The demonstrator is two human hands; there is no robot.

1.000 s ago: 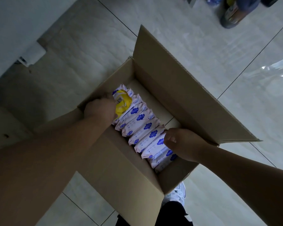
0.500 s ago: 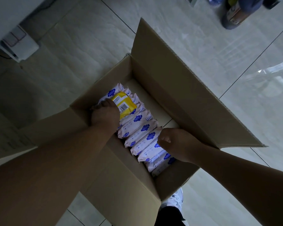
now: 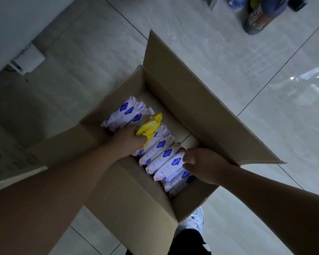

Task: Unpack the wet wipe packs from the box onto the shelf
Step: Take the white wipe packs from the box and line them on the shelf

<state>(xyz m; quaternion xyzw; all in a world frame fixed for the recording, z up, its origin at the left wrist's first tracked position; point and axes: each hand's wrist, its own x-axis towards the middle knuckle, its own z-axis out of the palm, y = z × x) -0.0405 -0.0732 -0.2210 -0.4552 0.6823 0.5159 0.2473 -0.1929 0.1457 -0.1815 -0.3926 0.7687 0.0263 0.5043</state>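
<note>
Since only the head view is supplied, read both hands from it. The cardboard box stands open on the tiled floor, its flaps folded outward so that you can reach in from above. The wet wipe packs stand on edge in one row along the box's left wall, pressed side by side. To the right of the row, the bottom of the box shows bare cardboard.

Your left hand is inside the box at the middle of the row, fingers curled round a yellow pack. That pack is tilted and sits above the white ones, and the tilt suggests it is being drawn clear of the row.

Your right hand is at the near end of the row, fingers curled onto the ends of the nearest packs. Whether it grips one pack or several cannot be told. This hold probably steadies the row or prepares a second lift.

The shelf is not in view. Many packs are in the box, so much unpacking lies ahead. One white shoe shows below the box's near corner.
</note>
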